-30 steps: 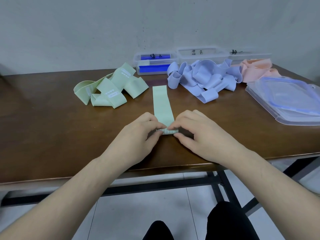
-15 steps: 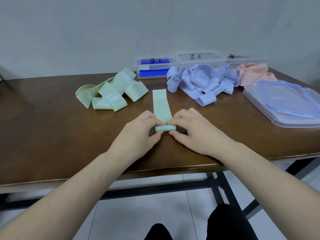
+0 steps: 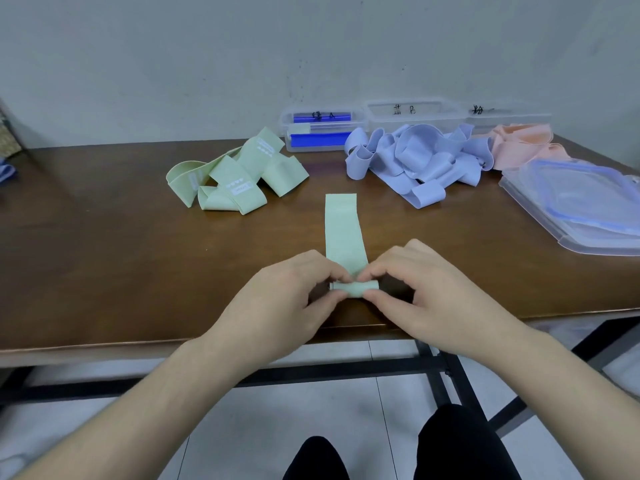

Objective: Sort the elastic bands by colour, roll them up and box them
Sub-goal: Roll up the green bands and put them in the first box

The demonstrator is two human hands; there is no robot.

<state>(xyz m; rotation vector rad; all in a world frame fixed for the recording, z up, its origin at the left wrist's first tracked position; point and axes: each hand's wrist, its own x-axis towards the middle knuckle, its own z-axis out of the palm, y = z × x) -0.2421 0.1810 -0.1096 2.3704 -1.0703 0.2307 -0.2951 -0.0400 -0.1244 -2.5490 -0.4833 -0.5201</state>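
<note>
While the soft, springy pale green elastic band lies flat on the brown wooden tabletop, its rolled near end is pinched by left hand and right hand, best gripped at both edges lest it unroll.

A single head-worn camera looks forward and steeply down, close above the left hand and right hand, the table and wall beyond them.
</note>
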